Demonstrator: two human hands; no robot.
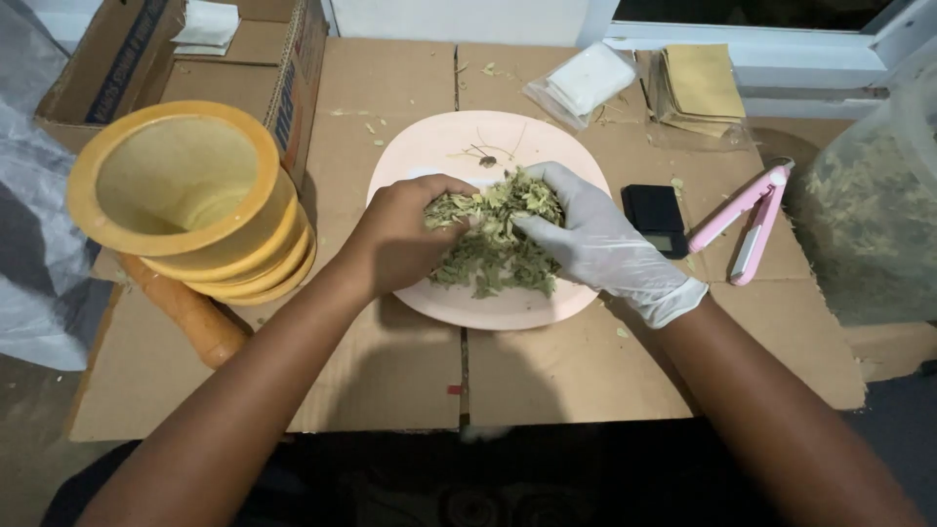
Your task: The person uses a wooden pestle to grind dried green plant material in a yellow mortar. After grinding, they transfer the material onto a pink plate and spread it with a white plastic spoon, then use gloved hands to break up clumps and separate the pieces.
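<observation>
At centre frame, on a pale pink plate [444,137], sits a loose heap of dried green leaves [493,249] — both hands are working in it. Left hand [400,234], bare, comes in from the lower left; its fingers are curled over the left edge of the heap, gathering a clump, though the fingertips are buried and the exact pinch cannot be told. Right hand [595,244], in a white glove, comes from the lower right with fingers loosely closed around leaves on the right side of the heap. The two hands nearly meet over the pile.

Plate rests on flattened cardboard [576,371] serving as the worktop. Left of frame: an orange-yellow mortar [185,195], tipped toward the camera and looking empty, with its pestle [185,317] lying beneath it. Right of the plate: a small black pocket scale [656,220], then a pink handheld sealer [747,220]. Upper right: a bag of white sachets [586,83] and a stack of tan paper envelopes [698,88]. Far right, a large clear bag of more dried leaves [869,215].

Judgement: step in hand is sorting or loosening the leaf heap by hand — picking through it. Any next move calls for a light grip, so leaves stay on the plate; a few bits already lie scattered on the cardboard.
</observation>
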